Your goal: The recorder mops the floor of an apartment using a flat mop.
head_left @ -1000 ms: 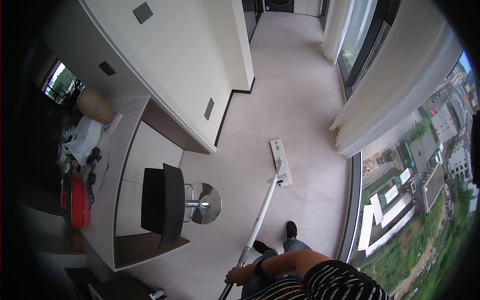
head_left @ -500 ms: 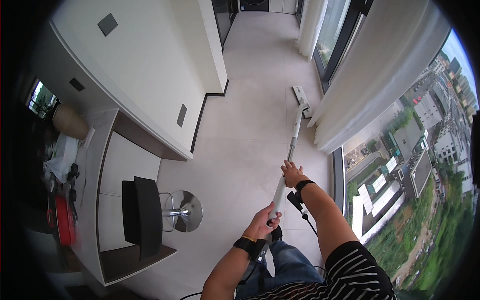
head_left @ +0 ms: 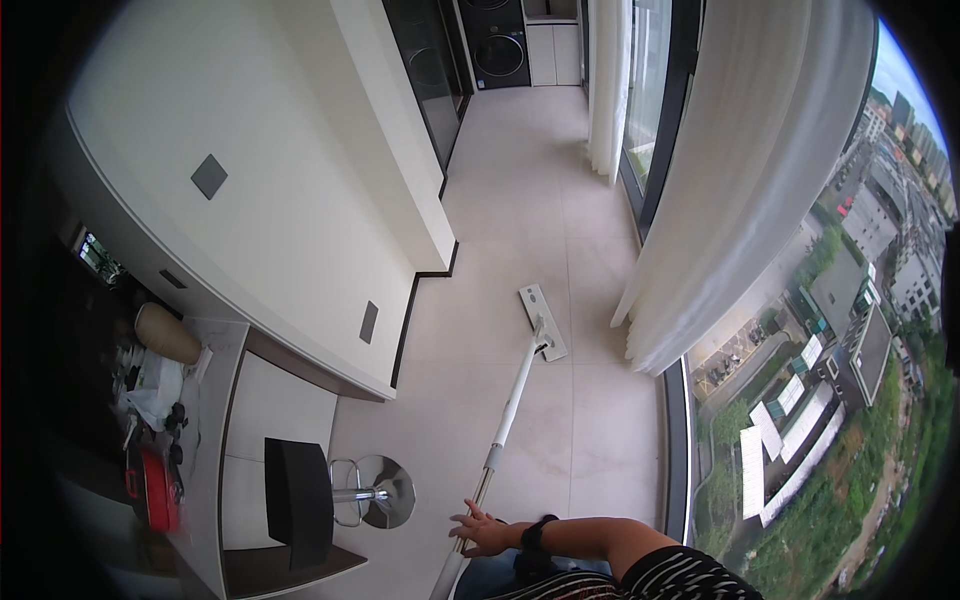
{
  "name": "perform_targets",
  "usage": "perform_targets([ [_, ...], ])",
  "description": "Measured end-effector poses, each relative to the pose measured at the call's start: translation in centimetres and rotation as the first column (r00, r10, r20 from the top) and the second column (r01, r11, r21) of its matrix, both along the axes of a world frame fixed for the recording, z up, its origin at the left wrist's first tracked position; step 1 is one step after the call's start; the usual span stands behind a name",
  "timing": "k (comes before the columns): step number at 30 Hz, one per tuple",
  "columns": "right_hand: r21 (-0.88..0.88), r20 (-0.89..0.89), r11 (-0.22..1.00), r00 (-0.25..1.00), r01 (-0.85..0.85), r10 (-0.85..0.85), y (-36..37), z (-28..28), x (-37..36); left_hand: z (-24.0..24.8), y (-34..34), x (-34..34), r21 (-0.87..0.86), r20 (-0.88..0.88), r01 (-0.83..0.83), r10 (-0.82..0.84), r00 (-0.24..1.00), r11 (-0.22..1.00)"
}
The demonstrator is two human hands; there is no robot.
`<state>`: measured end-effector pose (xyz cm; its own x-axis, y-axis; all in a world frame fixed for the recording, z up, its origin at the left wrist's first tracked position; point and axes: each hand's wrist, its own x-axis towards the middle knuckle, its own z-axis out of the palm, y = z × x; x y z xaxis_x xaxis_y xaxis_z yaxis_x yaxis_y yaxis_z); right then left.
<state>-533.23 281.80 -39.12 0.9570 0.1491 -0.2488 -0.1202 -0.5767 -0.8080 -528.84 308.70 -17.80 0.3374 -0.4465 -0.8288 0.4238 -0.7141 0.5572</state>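
A flat mop with a long white-and-grey pole (head_left: 512, 410) slants up from the lower edge. Its pale rectangular head (head_left: 535, 305) lies on the tiled floor, past the grey joint of the pole. My right hand (head_left: 483, 535) holds the pole's lower part, thumb and fingers loosely around it, some fingers partly extended. The right forearm, with a black band at the wrist, comes in from the lower right. My left hand is out of view, and the pole's bottom end runs off the lower edge.
To the left stand a black bar stool (head_left: 298, 503) with a round chrome base and a counter (head_left: 222, 400) holding a red pan (head_left: 158, 488) and a vase (head_left: 168, 333). White curtains (head_left: 740, 180) hang along the right-hand window. A dark washing machine (head_left: 500, 55) stands at the far end.
The mop head has come nearer and to the left across the floor. My right hand has moved down and left with the pole. My left hand, earlier gripping the pole's end, has left the picture.
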Motion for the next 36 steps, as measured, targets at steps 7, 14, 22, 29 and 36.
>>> perform_targets([
  [7, -0.115, 0.067, 0.991, 0.995, -0.070, 0.078, -9.7, -0.3, 6.0, 2.2, -12.6, 4.3, 0.116, -0.203, -0.168, 0.189, 0.961, 0.979],
  [14, -0.455, -0.175, 0.863, 0.929, 0.218, -0.327, -33.3, -1.8, 14.1, -13.8, -36.4, 15.1, 0.054, -0.915, -0.472, 0.233, 0.330, 0.880],
  [22, -0.534, -0.225, 0.826, 0.911, 0.182, -0.346, -45.8, 1.0, 22.5, -20.7, -54.9, 26.1, 0.011, -0.937, -0.573, 0.209, 0.282, 0.819],
  [29, -0.172, 0.107, 0.874, 0.873, -0.454, 0.475, -38.1, -2.3, 24.2, -10.6, -36.2, 23.4, 0.203, -0.413, -0.298, 0.357, 0.838, 0.933],
  [36, 0.078, 0.060, 0.582, 0.587, -0.809, 0.808, -39.3, -2.6, 28.7, -3.2, -44.1, 25.3, 0.359, -0.377, -0.190, 0.328, 0.866, 0.914],
])
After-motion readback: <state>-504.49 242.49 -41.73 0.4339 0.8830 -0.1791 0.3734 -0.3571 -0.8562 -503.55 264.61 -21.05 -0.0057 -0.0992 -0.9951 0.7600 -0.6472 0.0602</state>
